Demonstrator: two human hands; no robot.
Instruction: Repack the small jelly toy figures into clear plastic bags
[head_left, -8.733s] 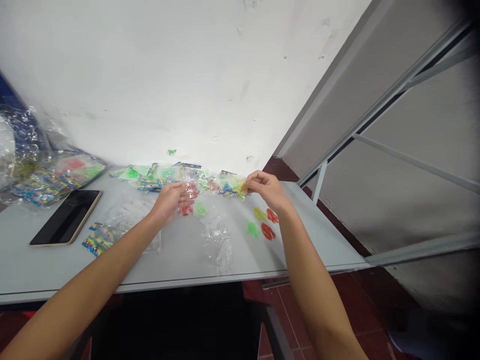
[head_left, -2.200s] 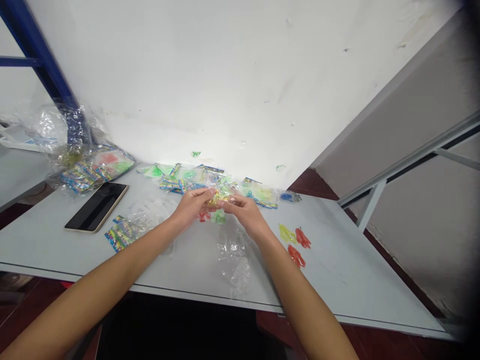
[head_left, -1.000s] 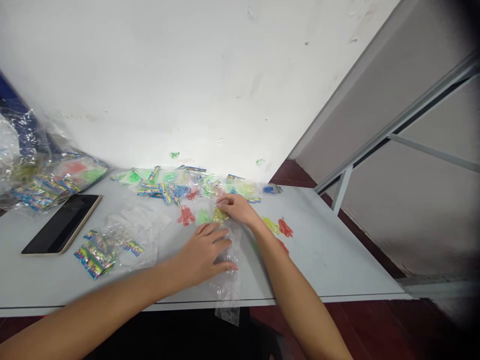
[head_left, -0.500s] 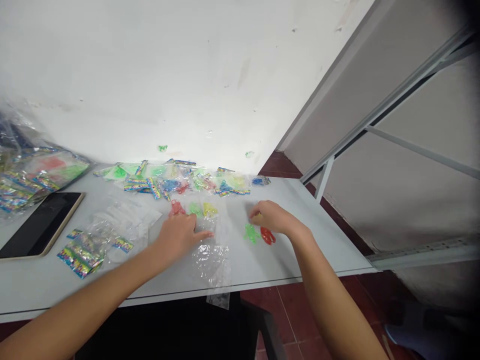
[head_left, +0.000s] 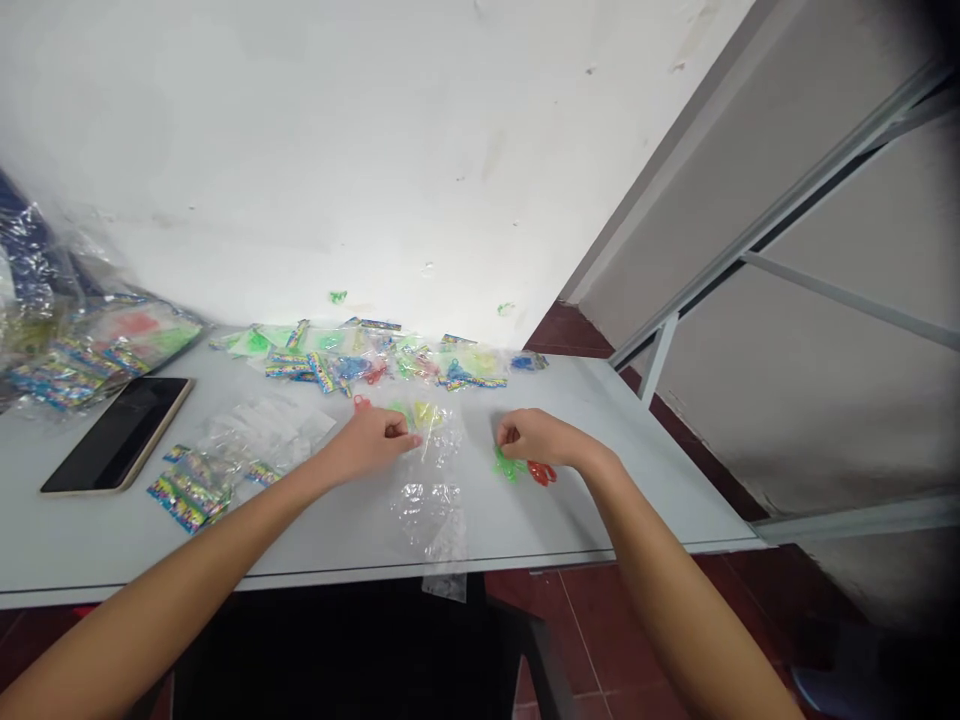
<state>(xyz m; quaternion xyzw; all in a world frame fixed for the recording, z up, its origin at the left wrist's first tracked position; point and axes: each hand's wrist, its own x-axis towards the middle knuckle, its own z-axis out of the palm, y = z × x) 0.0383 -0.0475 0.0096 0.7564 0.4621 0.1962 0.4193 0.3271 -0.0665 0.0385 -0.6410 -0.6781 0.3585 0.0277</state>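
Observation:
My left hand (head_left: 375, 442) is closed in a pinch at the edge of a clear plastic bag (head_left: 427, 505); what its fingers hold is too small to make out. Partly hidden behind that hand are a pink toy (head_left: 362, 403) and a green one, with a yellow toy (head_left: 428, 414) just beyond the fingertips. My right hand (head_left: 536, 437) has thumb and fingers pressed together on the green toy (head_left: 508, 466). Beside it lies a red toy (head_left: 541, 472), below the palm.
Packaged toys (head_left: 352, 368) line the wall side of the table (head_left: 645, 490). At left are a phone (head_left: 118, 435), clear bags (head_left: 255, 430), colourful cards (head_left: 187, 490) and a large filled bag (head_left: 97, 350). A black chair (head_left: 337, 655) stands at the front edge.
My left hand's thumb and fingers have come together. My right hand has closed and lowered onto the green toy. The whole view has shifted slightly.

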